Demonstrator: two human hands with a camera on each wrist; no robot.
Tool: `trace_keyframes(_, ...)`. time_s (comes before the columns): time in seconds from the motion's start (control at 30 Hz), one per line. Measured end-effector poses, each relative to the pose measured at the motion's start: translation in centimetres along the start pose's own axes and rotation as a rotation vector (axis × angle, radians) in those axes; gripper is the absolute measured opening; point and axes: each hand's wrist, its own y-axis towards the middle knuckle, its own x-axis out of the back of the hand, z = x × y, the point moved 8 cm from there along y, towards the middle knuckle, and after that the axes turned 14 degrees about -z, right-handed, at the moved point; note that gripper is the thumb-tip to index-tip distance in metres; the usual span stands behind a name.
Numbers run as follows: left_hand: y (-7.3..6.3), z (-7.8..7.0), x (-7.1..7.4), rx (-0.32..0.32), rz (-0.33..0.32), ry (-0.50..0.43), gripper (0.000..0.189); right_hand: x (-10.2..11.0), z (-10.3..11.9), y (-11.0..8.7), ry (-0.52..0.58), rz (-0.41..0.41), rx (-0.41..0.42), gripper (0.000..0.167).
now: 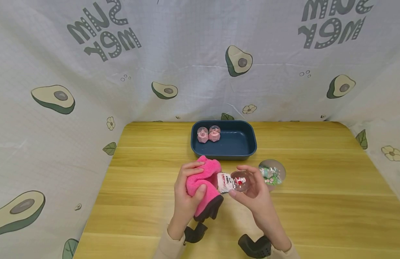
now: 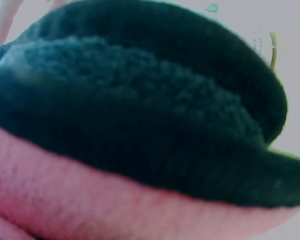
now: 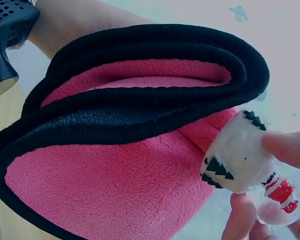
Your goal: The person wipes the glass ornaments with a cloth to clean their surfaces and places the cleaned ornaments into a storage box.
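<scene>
My left hand [image 1: 188, 189] grips a folded pink cloth [image 1: 203, 180] with a dark edge. Between the fingers of my right hand [image 1: 259, 194] is a snow globe [image 1: 240, 181], held on its side, with a red-and-white figure inside. Its white base [image 3: 240, 152], lettered and trimmed with small dark green trees, points left and touches the cloth. In the left wrist view the cloth's dark edge [image 2: 140, 130] hides most of the scene. Just right of my right hand, a larger snow globe [image 1: 272, 173] with green and white contents is on the table.
Behind my hands a dark blue tray [image 1: 235, 144] holds two small pink snow globes [image 1: 203, 135] at its left end. All this stands on a wooden table [image 1: 148, 190]. A white curtain [image 1: 193, 46] printed with avocados hangs along the back and sides.
</scene>
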Motion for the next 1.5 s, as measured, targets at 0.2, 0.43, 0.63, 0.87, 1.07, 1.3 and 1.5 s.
trace_keyframes(0.2, -0.1, 0.2, -0.4, 0.041, 0.029, -0.009, 0.041, -0.4, 0.9, -0.3, 0.04, 0.106, 0.133, 0.052)
trace_keyframes(0.43, -0.2, 0.6, -0.9, 0.161, 0.08, -0.045, 0.044, -1.6, 4.0, -1.2, -0.118, 0.194, 0.602, 0.034)
trace_keyframes(0.63, -0.7, 0.7, -1.7, 0.223, 0.134, -0.064, 0.042, -2.1, 6.1, -1.7, -0.302, 0.124, 0.939, 0.034)
trace_keyframes(0.87, -0.8, -0.8, -2.6, 0.055, 0.137, -0.082, 0.032, -0.7, 4.4, -1.2, -0.239, 0.019, 0.762, 0.048)
trace_keyframes(1.07, -0.7, -1.4, -2.5, -0.05, 0.091, -0.053, 0.028, -0.7, 3.3, -1.3, -0.219, -0.098, 0.639, 0.044)
trace_keyframes(1.3, -0.3, -1.0, -1.3, 0.017, -0.006, -0.055, 0.024, -1.9, 3.3, -1.5, -0.21, 0.004, 0.652, 0.053)
trace_keyframes(1.5, 0.1, -1.1, -0.9, 0.071, -0.02, -0.073, 0.024, -2.7, 4.7, -2.0, -0.22, 0.094, 0.855, 0.041)
